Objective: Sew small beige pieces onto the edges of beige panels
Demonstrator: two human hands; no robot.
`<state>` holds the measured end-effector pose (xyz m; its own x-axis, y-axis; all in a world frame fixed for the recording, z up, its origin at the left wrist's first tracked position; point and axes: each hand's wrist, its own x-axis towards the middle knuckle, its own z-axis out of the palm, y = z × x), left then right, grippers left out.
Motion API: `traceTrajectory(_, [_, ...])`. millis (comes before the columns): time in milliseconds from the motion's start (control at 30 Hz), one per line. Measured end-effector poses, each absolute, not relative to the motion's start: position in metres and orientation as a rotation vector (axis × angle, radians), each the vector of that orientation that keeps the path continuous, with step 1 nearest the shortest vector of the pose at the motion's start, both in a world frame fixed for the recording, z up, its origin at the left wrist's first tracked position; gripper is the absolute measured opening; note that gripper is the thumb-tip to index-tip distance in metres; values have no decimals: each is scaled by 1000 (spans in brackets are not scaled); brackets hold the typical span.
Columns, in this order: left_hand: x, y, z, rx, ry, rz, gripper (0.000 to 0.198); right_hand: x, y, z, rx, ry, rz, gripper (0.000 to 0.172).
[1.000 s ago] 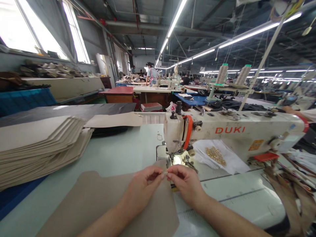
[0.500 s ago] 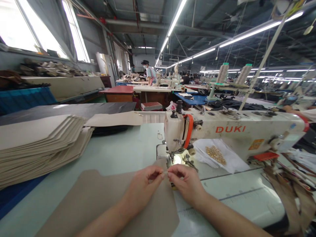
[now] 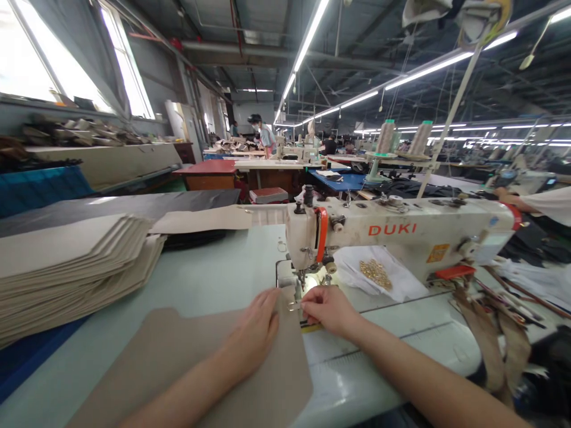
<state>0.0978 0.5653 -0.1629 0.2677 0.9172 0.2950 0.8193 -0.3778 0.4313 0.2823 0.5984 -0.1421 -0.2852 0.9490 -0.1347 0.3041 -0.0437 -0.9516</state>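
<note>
A beige fabric panel (image 3: 196, 356) lies on the machine table, its upper right corner close to the needle. My left hand (image 3: 255, 330) rests flat on the panel with fingers stretched out, holding nothing. In a pinch, my right hand (image 3: 330, 310) grips a small shiny metal loop (image 3: 293, 306) over the panel's right edge; its exact kind is too small to make out. Just beyond both hands is the head of a white sewing machine (image 3: 298, 244), its lamp lit by the needle.
Stacked beige panels (image 3: 66, 261) stand at left, and a single panel (image 3: 203, 219) lies on dark pieces behind. A white bag (image 3: 404, 279) holding gold metal pieces (image 3: 375, 273) sits under the machine arm. Brown straps (image 3: 475, 333) hang at right. Another person's arm (image 3: 517, 201) shows far right.
My left hand has let go of the small piece, moved left and flattened on the panel. My right hand keeps its pinch by the panel edge. The view has shifted slightly.
</note>
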Motion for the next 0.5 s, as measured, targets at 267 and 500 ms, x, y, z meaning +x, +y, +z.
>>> traceTrajectory(267, [101, 554, -157, 2409, 1584, 788, 39, 269, 613, -129, -1443, -1677, 1511, 21])
traceTrajectory(500, [112, 572, -148, 2611, 1419, 877, 19, 266, 621, -128, -1512, -1764, 1524, 24])
